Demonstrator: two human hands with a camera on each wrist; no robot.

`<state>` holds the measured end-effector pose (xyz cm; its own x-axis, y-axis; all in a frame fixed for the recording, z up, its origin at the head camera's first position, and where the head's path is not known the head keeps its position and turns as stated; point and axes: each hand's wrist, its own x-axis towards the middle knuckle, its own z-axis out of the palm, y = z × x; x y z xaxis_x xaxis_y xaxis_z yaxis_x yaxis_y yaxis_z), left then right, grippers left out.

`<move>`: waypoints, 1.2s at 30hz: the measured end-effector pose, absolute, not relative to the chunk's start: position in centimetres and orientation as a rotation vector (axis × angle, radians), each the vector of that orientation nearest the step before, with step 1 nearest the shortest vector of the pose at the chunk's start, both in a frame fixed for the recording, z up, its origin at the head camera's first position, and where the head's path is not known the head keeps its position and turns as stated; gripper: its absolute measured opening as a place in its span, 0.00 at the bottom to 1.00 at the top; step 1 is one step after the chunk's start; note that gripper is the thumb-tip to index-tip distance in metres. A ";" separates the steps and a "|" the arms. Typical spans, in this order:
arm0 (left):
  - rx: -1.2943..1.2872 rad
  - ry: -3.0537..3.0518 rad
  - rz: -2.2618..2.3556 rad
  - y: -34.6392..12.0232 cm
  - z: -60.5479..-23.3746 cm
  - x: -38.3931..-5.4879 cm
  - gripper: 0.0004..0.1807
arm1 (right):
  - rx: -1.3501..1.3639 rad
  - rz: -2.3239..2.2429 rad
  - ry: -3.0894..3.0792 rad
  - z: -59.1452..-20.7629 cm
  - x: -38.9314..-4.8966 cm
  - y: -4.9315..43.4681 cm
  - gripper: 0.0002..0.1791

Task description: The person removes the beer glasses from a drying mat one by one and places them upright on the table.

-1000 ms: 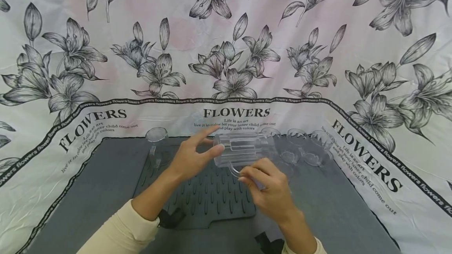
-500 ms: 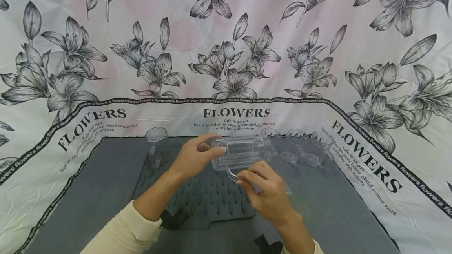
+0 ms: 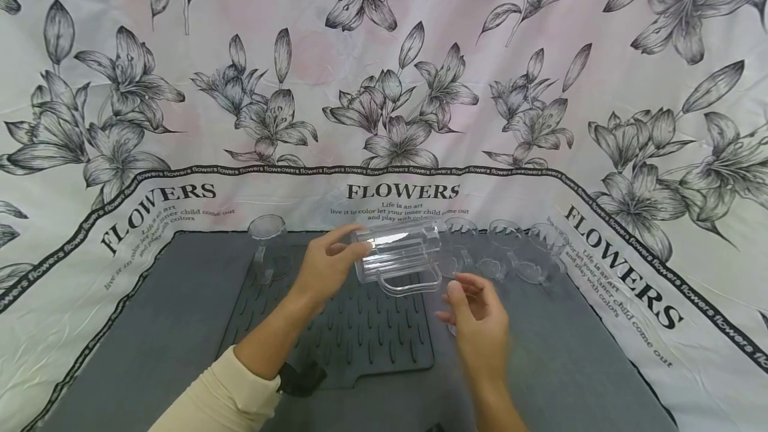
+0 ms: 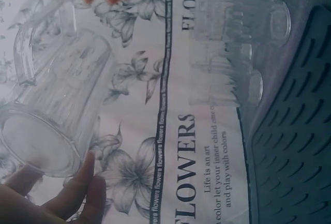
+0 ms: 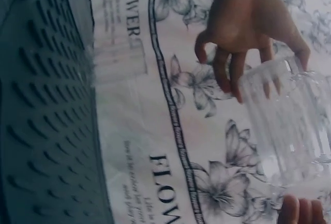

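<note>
A clear, ribbed mug (image 3: 396, 249) is held on its side above the dark mat. My left hand (image 3: 324, 262) pinches it at the base end, thumb on the near side and fingers on the far side. Its handle (image 3: 411, 289) hangs toward me, and the mouth points right. In the left wrist view the round base of the mug (image 4: 39, 138) rests against the left fingers (image 4: 77, 193). My right hand (image 3: 480, 325) is just right of the handle, apart from it, fingers loosely bent and holding nothing. Right fingertips (image 5: 302, 211) appear below the mug in the right wrist view.
A dark ridged drying mat (image 3: 384, 345) lies mid-table. One clear mug (image 3: 268, 252) stands at its back left corner. Three more clear mugs (image 3: 504, 252) line the back right. A flower-printed cloth (image 3: 396, 105) hangs behind the grey table (image 3: 576, 365).
The right hand has let go of the handle and drawn back to the right, its fingers loosening. The mug has tilted, mouth end rising, still in the left hand.
</note>
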<state>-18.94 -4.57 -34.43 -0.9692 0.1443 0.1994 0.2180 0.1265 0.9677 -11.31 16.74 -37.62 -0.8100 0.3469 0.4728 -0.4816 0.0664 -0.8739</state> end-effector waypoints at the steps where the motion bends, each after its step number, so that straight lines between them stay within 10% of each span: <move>1: -0.369 -2.303 -2.013 -4.5 -34.5 -18.9 0.25 | 0.086 1.910 -1.792 -37.8 -11.2 16.6 0.13; 36: -0.931 -2.443 -2.095 -5.2 -36.3 -18.7 0.44 | 0.496 2.365 -1.724 -34.0 -10.8 17.2 0.16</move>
